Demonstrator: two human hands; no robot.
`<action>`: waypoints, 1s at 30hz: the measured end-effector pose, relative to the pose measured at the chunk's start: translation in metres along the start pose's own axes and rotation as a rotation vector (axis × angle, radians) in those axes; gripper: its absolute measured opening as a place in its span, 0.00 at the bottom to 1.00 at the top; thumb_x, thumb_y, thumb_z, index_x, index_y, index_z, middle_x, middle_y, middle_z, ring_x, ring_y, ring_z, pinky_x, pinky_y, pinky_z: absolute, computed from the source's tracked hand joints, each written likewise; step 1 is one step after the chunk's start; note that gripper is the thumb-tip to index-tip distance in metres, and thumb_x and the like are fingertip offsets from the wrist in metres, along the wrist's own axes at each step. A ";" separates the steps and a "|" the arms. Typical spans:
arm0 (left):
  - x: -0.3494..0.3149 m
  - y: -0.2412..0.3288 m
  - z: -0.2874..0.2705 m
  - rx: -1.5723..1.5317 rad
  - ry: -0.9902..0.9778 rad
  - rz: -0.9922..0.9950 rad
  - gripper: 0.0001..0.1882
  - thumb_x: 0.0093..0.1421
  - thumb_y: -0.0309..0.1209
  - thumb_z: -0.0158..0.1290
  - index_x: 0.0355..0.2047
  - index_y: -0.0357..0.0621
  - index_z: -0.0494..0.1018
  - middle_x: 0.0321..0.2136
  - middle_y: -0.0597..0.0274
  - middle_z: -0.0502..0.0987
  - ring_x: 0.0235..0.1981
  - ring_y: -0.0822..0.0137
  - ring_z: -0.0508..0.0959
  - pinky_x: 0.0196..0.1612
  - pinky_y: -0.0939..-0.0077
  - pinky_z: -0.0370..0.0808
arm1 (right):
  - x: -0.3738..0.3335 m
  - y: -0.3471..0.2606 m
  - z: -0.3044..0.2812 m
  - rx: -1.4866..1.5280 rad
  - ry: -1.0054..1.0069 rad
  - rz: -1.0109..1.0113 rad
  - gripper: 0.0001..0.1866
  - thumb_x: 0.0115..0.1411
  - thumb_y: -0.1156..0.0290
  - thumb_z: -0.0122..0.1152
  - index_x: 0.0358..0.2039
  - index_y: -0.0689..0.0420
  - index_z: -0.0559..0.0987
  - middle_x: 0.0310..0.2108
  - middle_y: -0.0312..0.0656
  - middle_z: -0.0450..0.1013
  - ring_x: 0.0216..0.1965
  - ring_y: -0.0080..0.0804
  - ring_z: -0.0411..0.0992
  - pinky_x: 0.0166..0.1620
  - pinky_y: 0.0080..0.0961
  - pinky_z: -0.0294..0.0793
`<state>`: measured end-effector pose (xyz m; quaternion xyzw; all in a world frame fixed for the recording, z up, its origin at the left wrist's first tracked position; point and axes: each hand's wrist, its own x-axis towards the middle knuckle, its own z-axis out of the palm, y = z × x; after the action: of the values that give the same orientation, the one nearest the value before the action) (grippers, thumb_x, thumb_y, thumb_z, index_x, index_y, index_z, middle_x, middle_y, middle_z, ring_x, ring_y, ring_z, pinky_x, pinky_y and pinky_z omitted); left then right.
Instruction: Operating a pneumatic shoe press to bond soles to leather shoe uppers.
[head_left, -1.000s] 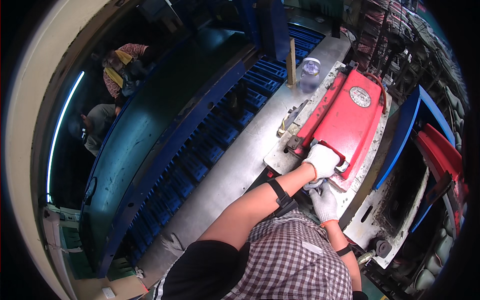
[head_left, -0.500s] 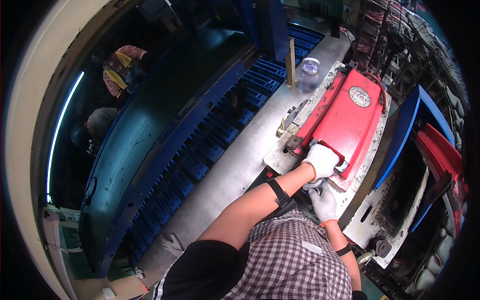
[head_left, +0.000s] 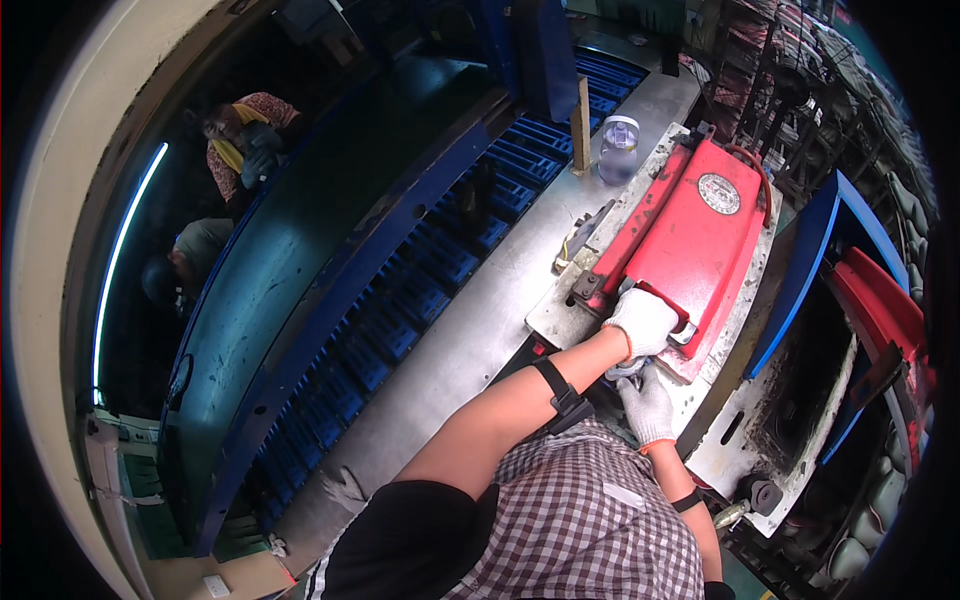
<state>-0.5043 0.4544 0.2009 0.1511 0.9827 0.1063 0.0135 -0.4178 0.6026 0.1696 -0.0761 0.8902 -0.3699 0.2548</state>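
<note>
A flat red press lid lies closed on a metal bench. My left hand, in a white glove, grips the red handle at the lid's near edge. My right hand, also gloved, sits just below it at the bench edge, fingers curled against something small and grey that I cannot make out. A black strap circles my left forearm.
A clear plastic jar and an upright wooden stick stand beyond the lid. A blue curved conveyor with blue trays runs on the left, with two people behind it. Blue and red machine frames lie right.
My hands stay on the handle with no visible shift. The people behind the conveyor have moved slightly.
</note>
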 end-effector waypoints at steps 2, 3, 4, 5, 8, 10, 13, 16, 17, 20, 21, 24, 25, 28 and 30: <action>0.000 0.000 -0.001 -0.001 0.006 -0.002 0.10 0.50 0.37 0.59 0.25 0.47 0.86 0.23 0.50 0.84 0.28 0.51 0.87 0.31 0.53 0.80 | 0.000 0.001 0.001 0.030 0.012 -0.004 0.26 0.64 0.60 0.64 0.58 0.59 0.74 0.48 0.56 0.81 0.50 0.57 0.80 0.54 0.44 0.76; 0.000 0.000 -0.001 -0.002 0.003 -0.002 0.10 0.50 0.37 0.59 0.25 0.47 0.86 0.23 0.50 0.84 0.28 0.51 0.87 0.31 0.53 0.80 | 0.000 0.000 0.001 0.030 0.011 -0.004 0.26 0.64 0.60 0.64 0.58 0.59 0.74 0.48 0.56 0.81 0.50 0.57 0.80 0.54 0.44 0.76; 0.000 0.000 -0.002 -0.004 0.001 -0.002 0.10 0.50 0.37 0.59 0.25 0.47 0.86 0.23 0.50 0.84 0.28 0.51 0.87 0.31 0.53 0.80 | 0.000 -0.001 0.000 0.027 0.007 0.004 0.26 0.64 0.60 0.64 0.59 0.59 0.74 0.48 0.56 0.82 0.50 0.57 0.80 0.54 0.44 0.76; 0.000 0.000 -0.002 -0.004 0.001 -0.002 0.10 0.50 0.37 0.59 0.25 0.47 0.86 0.23 0.50 0.84 0.28 0.51 0.87 0.31 0.53 0.80 | 0.000 -0.002 0.000 0.025 0.004 0.012 0.26 0.64 0.61 0.64 0.59 0.59 0.74 0.48 0.55 0.82 0.50 0.56 0.80 0.54 0.43 0.76; 0.000 0.000 -0.002 -0.009 -0.007 -0.001 0.10 0.50 0.37 0.59 0.26 0.47 0.86 0.24 0.50 0.84 0.28 0.51 0.87 0.32 0.54 0.80 | -0.001 -0.004 -0.001 0.012 0.004 0.013 0.26 0.64 0.61 0.64 0.59 0.59 0.75 0.47 0.55 0.82 0.50 0.56 0.80 0.54 0.43 0.76; 0.000 0.000 -0.002 -0.008 -0.010 0.002 0.10 0.50 0.37 0.59 0.26 0.48 0.86 0.24 0.51 0.84 0.29 0.51 0.87 0.32 0.54 0.80 | -0.001 -0.001 0.001 0.023 0.011 0.004 0.25 0.64 0.61 0.64 0.58 0.59 0.75 0.47 0.55 0.82 0.50 0.56 0.80 0.54 0.43 0.76; 0.000 -0.001 -0.001 -0.007 -0.015 -0.006 0.09 0.50 0.37 0.59 0.26 0.48 0.86 0.24 0.50 0.84 0.29 0.51 0.87 0.32 0.54 0.80 | -0.001 -0.002 0.001 0.022 0.007 0.000 0.25 0.64 0.61 0.64 0.58 0.59 0.74 0.47 0.55 0.82 0.50 0.56 0.80 0.53 0.43 0.76; 0.001 0.000 -0.002 -0.008 -0.030 0.001 0.09 0.50 0.37 0.59 0.26 0.49 0.86 0.24 0.50 0.84 0.29 0.51 0.87 0.32 0.54 0.80 | 0.000 0.001 0.002 0.014 0.007 0.008 0.25 0.64 0.61 0.64 0.58 0.59 0.74 0.47 0.54 0.82 0.49 0.55 0.80 0.53 0.43 0.76; 0.001 0.000 -0.002 -0.008 -0.030 0.000 0.09 0.50 0.37 0.59 0.26 0.49 0.86 0.24 0.50 0.84 0.29 0.51 0.87 0.32 0.54 0.80 | 0.000 0.002 0.002 0.019 0.012 0.003 0.25 0.64 0.61 0.64 0.58 0.59 0.74 0.47 0.54 0.82 0.49 0.55 0.80 0.53 0.42 0.76; 0.000 0.000 -0.001 -0.004 -0.024 -0.007 0.09 0.51 0.37 0.59 0.26 0.48 0.86 0.24 0.50 0.84 0.29 0.51 0.87 0.32 0.53 0.80 | 0.000 0.002 0.002 0.022 0.009 -0.001 0.25 0.64 0.61 0.64 0.57 0.59 0.74 0.46 0.54 0.82 0.49 0.55 0.80 0.53 0.42 0.76; 0.000 0.000 -0.001 -0.005 -0.021 -0.009 0.10 0.51 0.37 0.59 0.26 0.48 0.86 0.24 0.50 0.84 0.29 0.51 0.87 0.32 0.53 0.80 | 0.000 0.002 0.002 0.022 0.009 -0.001 0.25 0.64 0.61 0.64 0.57 0.59 0.74 0.46 0.54 0.82 0.49 0.55 0.80 0.53 0.42 0.76; 0.001 0.002 -0.003 -0.005 -0.019 -0.004 0.10 0.51 0.38 0.59 0.26 0.49 0.86 0.24 0.51 0.84 0.29 0.51 0.86 0.32 0.53 0.80 | 0.000 0.004 0.002 0.048 0.013 0.000 0.24 0.64 0.61 0.64 0.56 0.59 0.74 0.46 0.54 0.82 0.49 0.55 0.80 0.53 0.42 0.76; 0.001 0.003 -0.004 -0.002 -0.020 -0.003 0.10 0.51 0.39 0.59 0.26 0.49 0.86 0.24 0.51 0.84 0.29 0.51 0.86 0.32 0.53 0.80 | 0.002 0.009 0.007 0.070 0.041 -0.020 0.23 0.64 0.59 0.65 0.54 0.58 0.75 0.44 0.55 0.82 0.47 0.56 0.80 0.51 0.43 0.76; 0.000 -0.001 -0.002 -0.005 -0.017 -0.002 0.10 0.51 0.39 0.59 0.26 0.50 0.85 0.24 0.52 0.84 0.29 0.50 0.86 0.32 0.53 0.80 | 0.003 0.008 0.007 0.076 0.061 -0.043 0.22 0.63 0.56 0.66 0.52 0.57 0.76 0.42 0.55 0.82 0.46 0.57 0.80 0.50 0.44 0.77; 0.000 -0.002 -0.002 -0.004 -0.018 -0.002 0.10 0.52 0.40 0.59 0.26 0.51 0.85 0.24 0.52 0.84 0.29 0.50 0.86 0.32 0.52 0.80 | 0.002 0.003 0.006 0.061 0.060 -0.047 0.23 0.63 0.56 0.66 0.52 0.57 0.76 0.43 0.55 0.82 0.47 0.57 0.80 0.50 0.44 0.77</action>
<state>-0.5052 0.4524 0.2022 0.1511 0.9825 0.1068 0.0229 -0.4164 0.6009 0.1634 -0.0779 0.8836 -0.4051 0.2214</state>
